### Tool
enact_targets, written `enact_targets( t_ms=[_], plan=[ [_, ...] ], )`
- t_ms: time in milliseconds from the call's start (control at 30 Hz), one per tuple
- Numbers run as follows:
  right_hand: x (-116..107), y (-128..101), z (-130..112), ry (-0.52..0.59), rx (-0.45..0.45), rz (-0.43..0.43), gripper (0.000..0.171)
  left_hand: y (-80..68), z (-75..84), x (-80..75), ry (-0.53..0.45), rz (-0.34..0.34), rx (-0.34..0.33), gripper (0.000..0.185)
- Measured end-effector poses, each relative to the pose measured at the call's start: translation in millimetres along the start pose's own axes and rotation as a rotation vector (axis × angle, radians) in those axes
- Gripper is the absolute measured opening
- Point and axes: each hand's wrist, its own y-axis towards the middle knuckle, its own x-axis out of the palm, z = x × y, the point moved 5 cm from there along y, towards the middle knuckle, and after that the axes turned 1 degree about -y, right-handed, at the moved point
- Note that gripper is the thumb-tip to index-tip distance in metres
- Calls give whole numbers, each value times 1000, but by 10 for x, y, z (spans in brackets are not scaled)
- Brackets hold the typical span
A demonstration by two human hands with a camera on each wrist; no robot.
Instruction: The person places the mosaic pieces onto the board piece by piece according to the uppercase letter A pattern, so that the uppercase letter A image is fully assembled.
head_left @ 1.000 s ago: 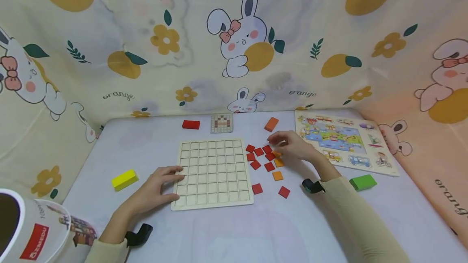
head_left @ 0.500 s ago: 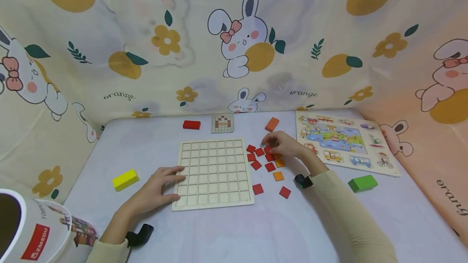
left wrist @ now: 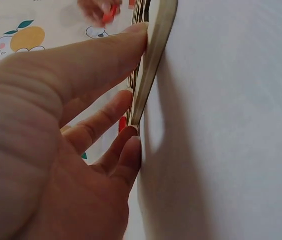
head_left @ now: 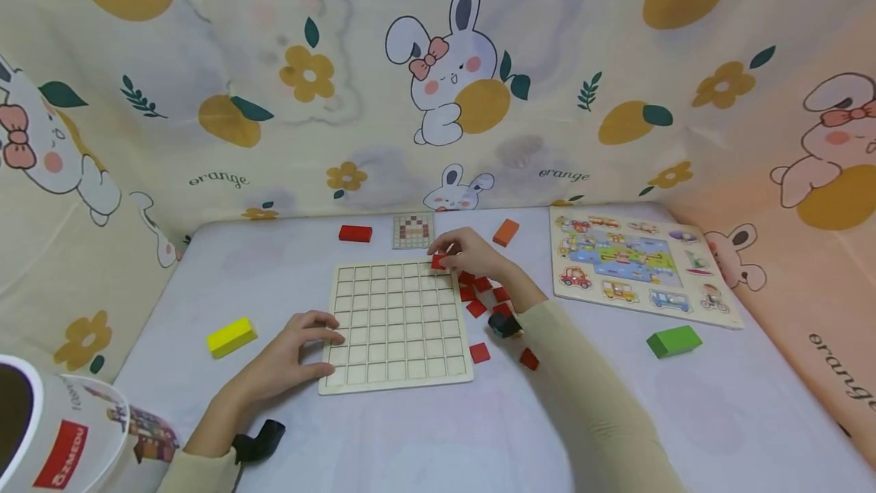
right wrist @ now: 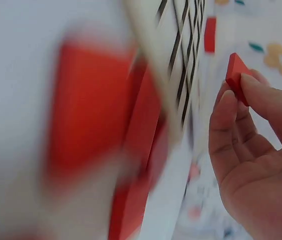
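A pale wooden grid board (head_left: 397, 326) lies flat on the table. Along its left edge rest the fingertips and thumb of my left hand (head_left: 294, 352), spread and relaxed. My right hand (head_left: 472, 253) pinches a red square tile (right wrist: 235, 75) between thumb and fingers, over the board's far right corner. In the right wrist view the tile stands tilted in the pinch, apart from the board. Loose red tiles (head_left: 480, 353) lie to the right of the board, some partly hidden by the right wrist. Behind the board lies a small pattern card (head_left: 413, 231).
At the back lie a red block (head_left: 355, 233) and an orange block (head_left: 506, 233). A picture puzzle board (head_left: 643, 268) and a green block (head_left: 674, 341) are on the right. On the left are a yellow block (head_left: 231, 337) and a white bucket (head_left: 82, 432).
My right hand has moved left from the tile pile to the board's far right corner, now carrying a red tile. The left hand stays on the board's edge.
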Motion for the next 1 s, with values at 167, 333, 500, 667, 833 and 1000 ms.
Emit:
enact_targets(
  t_ms=[167, 333, 500, 667, 833, 1000],
  plan=[
    [296, 304, -170, 6, -30, -9, 18, 0, 4, 2, -9, 2, -5, 33],
    [434, 452, -230, -5, -19, -2, 18, 9, 11, 11, -9, 5, 4, 33],
    [512, 510, -216, 14, 10, 10, 15, 13, 18, 13, -23, 9, 10, 34],
    [546, 527, -201, -12, 43, 22, 11, 24, 36, 13, -27, 12, 9, 34],
    [560, 529, -205, -150, 71, 18, 7, 30, 40, 22, -19, 8, -8, 35],
    [537, 512, -198, -259, 59, 17, 7, 36, 43, 33, -22, 4, -15, 36]
  ],
)
